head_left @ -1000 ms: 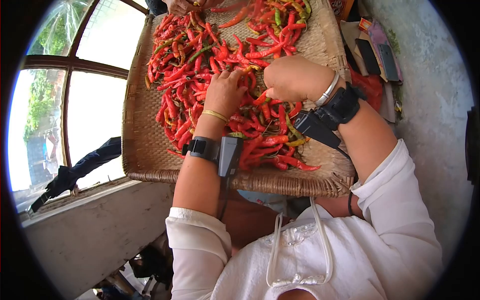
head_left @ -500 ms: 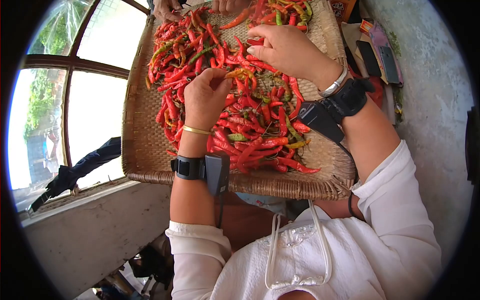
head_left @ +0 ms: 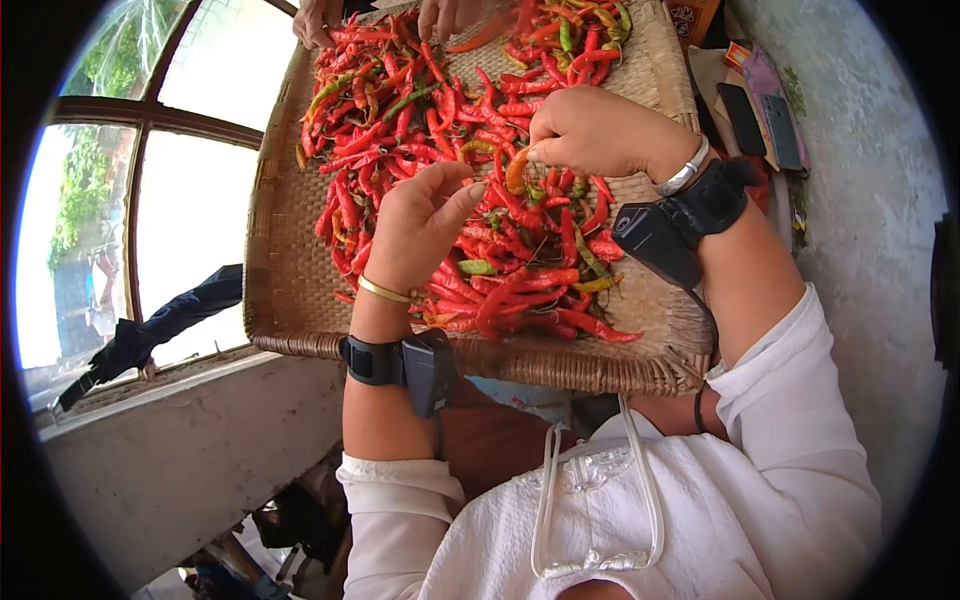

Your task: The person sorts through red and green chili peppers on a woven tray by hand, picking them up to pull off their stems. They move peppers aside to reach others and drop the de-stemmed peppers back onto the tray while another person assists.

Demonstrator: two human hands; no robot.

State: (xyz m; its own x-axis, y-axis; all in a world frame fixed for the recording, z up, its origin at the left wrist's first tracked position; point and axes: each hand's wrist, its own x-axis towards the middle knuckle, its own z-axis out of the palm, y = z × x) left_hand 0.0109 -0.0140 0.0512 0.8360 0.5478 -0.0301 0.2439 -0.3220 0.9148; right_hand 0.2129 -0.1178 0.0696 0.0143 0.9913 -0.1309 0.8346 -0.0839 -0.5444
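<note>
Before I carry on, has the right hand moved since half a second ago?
Yes: the right hand has come down toward the wearer, closer to the basket's near rim.

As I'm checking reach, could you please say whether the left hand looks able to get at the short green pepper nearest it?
Probably yes: the left hand looks open and empty, and the green pepper lies close by, its upper side uncovered among red peppers.

Bright daylight shows through a dark-framed window on the left. A scuffed, pale wall stands below it.
</note>
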